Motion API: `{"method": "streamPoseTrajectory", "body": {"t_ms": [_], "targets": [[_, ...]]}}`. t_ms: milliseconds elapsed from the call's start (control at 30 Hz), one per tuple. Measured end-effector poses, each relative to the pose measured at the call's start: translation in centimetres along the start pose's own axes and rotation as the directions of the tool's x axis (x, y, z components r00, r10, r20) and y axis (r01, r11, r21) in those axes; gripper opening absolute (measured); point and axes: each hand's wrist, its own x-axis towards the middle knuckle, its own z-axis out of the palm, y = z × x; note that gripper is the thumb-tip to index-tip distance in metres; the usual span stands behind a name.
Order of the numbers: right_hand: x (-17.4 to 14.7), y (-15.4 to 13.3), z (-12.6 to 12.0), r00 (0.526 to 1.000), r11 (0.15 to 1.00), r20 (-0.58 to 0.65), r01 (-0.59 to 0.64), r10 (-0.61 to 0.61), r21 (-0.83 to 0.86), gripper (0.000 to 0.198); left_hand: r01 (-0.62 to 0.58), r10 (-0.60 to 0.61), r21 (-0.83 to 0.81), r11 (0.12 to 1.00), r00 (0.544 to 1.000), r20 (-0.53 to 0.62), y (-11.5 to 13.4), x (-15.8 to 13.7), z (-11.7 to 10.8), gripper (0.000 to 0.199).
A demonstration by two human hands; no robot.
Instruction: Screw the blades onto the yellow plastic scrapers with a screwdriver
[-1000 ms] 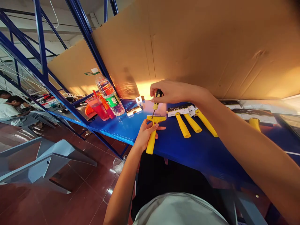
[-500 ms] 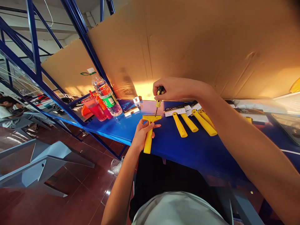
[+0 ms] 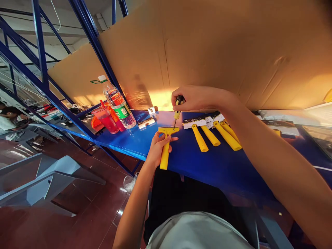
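My left hand is closed around the neck of a yellow T-shaped scraper, its wide head up and its handle pointing down toward me. My right hand grips a black-and-yellow screwdriver from above. The screwdriver's shaft slants down, with its tip at the right part of the scraper head; the exact contact point is too small to make out. To the right on the table lie several more yellow scrapers, their heads covered by white-and-black packaging.
A water bottle and a red cup stand on the blue table to the left, near small packets. Cardboard rises behind. A grey chair stands on the floor, with a seated person farther off.
The screwdriver and my right hand have shifted slightly right along the scraper head. My left hand keeps the same hold. The whole view has shifted a little.
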Motion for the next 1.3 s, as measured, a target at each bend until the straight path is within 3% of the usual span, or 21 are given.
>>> {"method": "streamPoseTrajectory", "body": {"t_ms": [233, 900, 1100, 1300], "targets": [[0.45, 0.66, 0.26, 1.000, 1.000, 0.008, -0.004, 0.004, 0.002, 0.027, -0.003, 0.003, -0.003, 1.000, 1.000, 0.010, -0.23, 0.15, -0.20, 0.060], [0.32, 0.69, 0.36, 0.999, 1.000, -0.018, 0.029, -0.029, -0.007, 0.028, -0.015, 0.014, 0.007, 1.000, 1.000, 0.025, -0.35, 0.18, -0.27, 0.057], [0.62, 0.87, 0.60, 1.000, 0.998, -0.027, 0.012, -0.014, -0.063, 0.036, -0.018, 0.018, 0.001, 1.000, 1.000, 0.013, -0.22, 0.19, -0.17, 0.058], [0.30, 0.40, 0.51, 0.999, 0.999, 0.040, 0.031, -0.030, -0.027, 0.033, -0.009, 0.009, -0.023, 1.000, 1.000, 0.002, -0.25, 0.26, -0.34, 0.058]]}}
